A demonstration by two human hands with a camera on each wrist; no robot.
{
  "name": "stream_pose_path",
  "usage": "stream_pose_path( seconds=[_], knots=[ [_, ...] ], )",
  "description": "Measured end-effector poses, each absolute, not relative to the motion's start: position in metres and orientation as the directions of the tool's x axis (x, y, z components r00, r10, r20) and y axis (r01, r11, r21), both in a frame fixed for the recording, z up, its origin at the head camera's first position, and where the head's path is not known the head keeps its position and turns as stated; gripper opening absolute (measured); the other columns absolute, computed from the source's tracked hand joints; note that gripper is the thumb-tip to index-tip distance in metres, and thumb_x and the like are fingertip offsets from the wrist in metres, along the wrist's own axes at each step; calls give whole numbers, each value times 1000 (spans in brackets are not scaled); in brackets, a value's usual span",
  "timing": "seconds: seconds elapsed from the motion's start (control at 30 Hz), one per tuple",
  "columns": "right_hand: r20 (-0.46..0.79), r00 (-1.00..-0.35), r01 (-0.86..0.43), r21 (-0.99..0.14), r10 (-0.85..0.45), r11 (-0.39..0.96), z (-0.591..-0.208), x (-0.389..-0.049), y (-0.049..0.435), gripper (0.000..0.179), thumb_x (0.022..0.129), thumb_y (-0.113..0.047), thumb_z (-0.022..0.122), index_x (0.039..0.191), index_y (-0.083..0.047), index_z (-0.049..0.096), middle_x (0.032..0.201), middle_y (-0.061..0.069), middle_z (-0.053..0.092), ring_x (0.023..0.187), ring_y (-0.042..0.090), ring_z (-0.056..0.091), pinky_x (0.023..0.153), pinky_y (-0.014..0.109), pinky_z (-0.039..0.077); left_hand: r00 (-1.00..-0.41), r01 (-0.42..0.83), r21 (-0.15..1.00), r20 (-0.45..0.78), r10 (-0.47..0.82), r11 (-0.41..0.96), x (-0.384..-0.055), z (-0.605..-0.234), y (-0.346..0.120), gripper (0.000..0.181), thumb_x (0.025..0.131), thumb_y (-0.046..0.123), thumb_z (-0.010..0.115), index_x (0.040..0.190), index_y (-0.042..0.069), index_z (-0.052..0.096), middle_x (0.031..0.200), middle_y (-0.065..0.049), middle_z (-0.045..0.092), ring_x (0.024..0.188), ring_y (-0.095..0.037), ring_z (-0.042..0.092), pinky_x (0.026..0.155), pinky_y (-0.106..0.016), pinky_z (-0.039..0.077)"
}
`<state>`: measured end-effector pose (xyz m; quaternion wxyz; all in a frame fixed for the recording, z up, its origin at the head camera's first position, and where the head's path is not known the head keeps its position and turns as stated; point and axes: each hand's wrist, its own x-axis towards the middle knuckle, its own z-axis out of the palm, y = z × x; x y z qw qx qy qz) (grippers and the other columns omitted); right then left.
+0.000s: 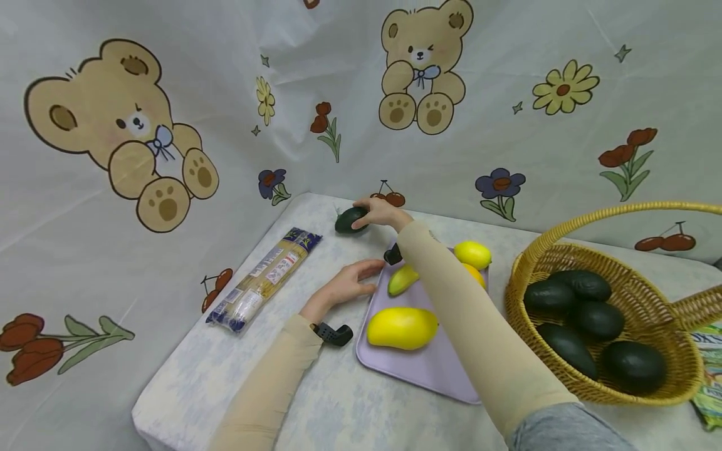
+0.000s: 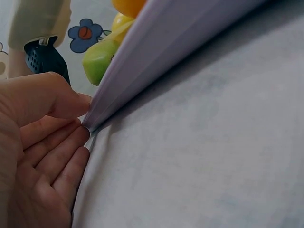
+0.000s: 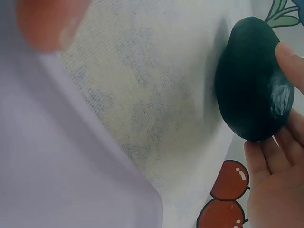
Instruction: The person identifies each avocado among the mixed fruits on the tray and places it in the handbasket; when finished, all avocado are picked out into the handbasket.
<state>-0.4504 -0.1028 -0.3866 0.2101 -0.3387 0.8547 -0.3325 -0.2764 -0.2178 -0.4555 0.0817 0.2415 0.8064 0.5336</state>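
Note:
My right hand reaches across to the far side of the table and holds a smooth dark green avocado. Its thumb lies along one side and the fingertips meet the other, as the right wrist view shows. Near the left edge of a lilac tray is my left hand, with loosely straight fingers and thumb right at the rim. On the tray lie a yellow mango, a yellow-green fruit, a lemon and an orange fruit, partly hidden by my right arm.
To the left lies a pack of dry noodles. A wicker basket with a tall handle stands at the right and contains several dark green avocados. Beyond it, a printed packet is cut off by the view. A bear-patterned cloth hangs behind the table.

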Motion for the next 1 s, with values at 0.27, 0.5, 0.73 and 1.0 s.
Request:
stream_pose_path(
  seconds=[0.27, 0.5, 0.73, 1.0],
  knots=[
    [-163, -695, -438, -677, -700, 592, -395, -449, -102, 67, 81, -26, 76, 138, -8, 46, 138, 10, 46, 123, 26, 44, 101, 39, 40, -869, 302, 902, 128, 477, 308, -272, -456, -214, 56, 87, -3, 60, 139, -5, 40, 142, -18, 42, 130, -28, 40, 109, -34, 33],
    [-185, -688, -449, -652, -702, 611, -392, -445, -104, 64, 80, -30, 76, 133, -7, 51, 134, 10, 49, 120, 25, 46, 99, 39, 41, -873, 307, 892, 125, 471, 332, -271, -452, -216, 56, 87, -4, 60, 139, -5, 40, 142, -18, 43, 130, -27, 41, 108, -32, 34],
    [-152, -692, -444, -681, -706, 582, -379, -435, -93, 60, 81, -27, 75, 132, -5, 52, 131, 11, 52, 116, 24, 49, 95, 35, 45, -858, 327, 897, 150, 491, 298, -270, -458, -213, 56, 88, -2, 60, 140, -5, 40, 142, -18, 42, 130, -30, 40, 109, -36, 32],
    [-100, -619, -486, -730, -779, 480, -336, -411, -91, 63, 81, -25, 74, 134, -2, 48, 124, 12, 56, 108, 21, 55, 90, 32, 47, -867, 325, 895, 154, 473, 306, -271, -457, -216, 56, 87, -2, 61, 139, -5, 41, 141, -17, 44, 129, -29, 41, 108, -37, 33]
  ],
)
